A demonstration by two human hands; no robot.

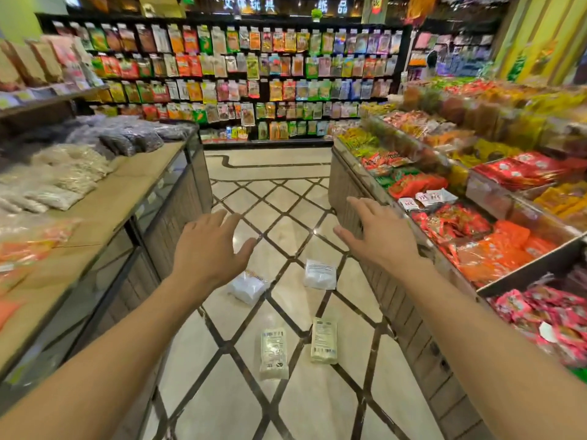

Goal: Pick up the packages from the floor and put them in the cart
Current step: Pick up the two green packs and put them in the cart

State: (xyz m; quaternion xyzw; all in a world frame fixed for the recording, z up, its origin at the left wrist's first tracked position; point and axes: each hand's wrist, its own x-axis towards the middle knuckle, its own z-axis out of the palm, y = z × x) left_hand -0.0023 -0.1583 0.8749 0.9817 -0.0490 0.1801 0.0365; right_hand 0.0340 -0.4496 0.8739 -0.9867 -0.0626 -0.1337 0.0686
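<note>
Glossy diamond-tiled floor (287, 230) between snack shelves carries four packages, two white pouches (320, 274) farther off and two flat pale packs (273, 353) nearer, all looking light, soft and slippery, best pinched at an edge, while left hand (208, 249) and right hand (379, 233) hover released, no cart visible.

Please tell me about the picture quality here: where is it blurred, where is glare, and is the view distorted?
Head view: the side shelves smear with motion blur, while the hanging snack wall and four floor packages stay fairly sharp; a small glare spot shines on the tiled floor; wide-angle distortion bends the counters outward; left hand and right hand are evenly lit.
</note>
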